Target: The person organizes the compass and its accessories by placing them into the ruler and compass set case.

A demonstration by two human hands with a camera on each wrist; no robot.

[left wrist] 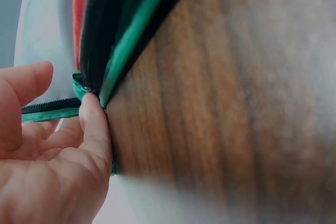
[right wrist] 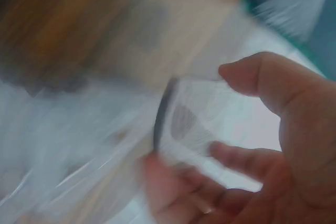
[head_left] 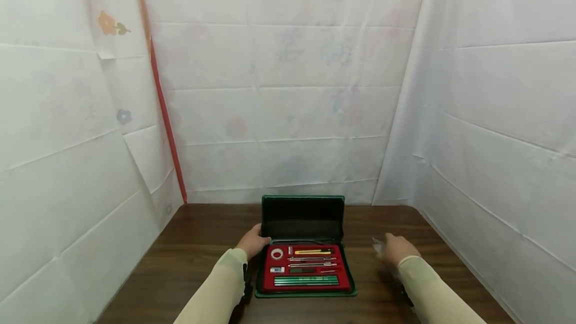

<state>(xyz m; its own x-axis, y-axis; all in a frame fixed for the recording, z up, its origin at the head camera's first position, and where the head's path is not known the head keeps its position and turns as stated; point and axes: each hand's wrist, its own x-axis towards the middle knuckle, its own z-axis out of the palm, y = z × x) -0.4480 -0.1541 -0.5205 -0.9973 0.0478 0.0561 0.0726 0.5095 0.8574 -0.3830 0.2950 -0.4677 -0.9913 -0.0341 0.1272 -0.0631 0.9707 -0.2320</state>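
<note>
A green zip case (head_left: 306, 294) lies unfolded on the table, its black lid (head_left: 302, 216) standing up at the back. Its red tray (head_left: 344, 274) holds a white tape roll (head_left: 276, 254), a yellow cutter (head_left: 310, 252), metal compasses (head_left: 312, 259), a small eraser (head_left: 276, 269) and several green pencils (head_left: 306, 280). My left hand (head_left: 253, 241) grips the case at its left hinge corner, where the zip (left wrist: 52, 107) runs. To the right of the case, my right hand (head_left: 400, 250) holds a clear flat plastic piece (right wrist: 197, 114). Motion blur hides its exact kind.
The brown wood table (head_left: 198, 259) is walled by white cloth (head_left: 288, 114) at the back and both sides. A red strip (head_left: 166, 119) runs down the back left corner. Blurred clear plastic film (right wrist: 79, 140) shows beside the right hand.
</note>
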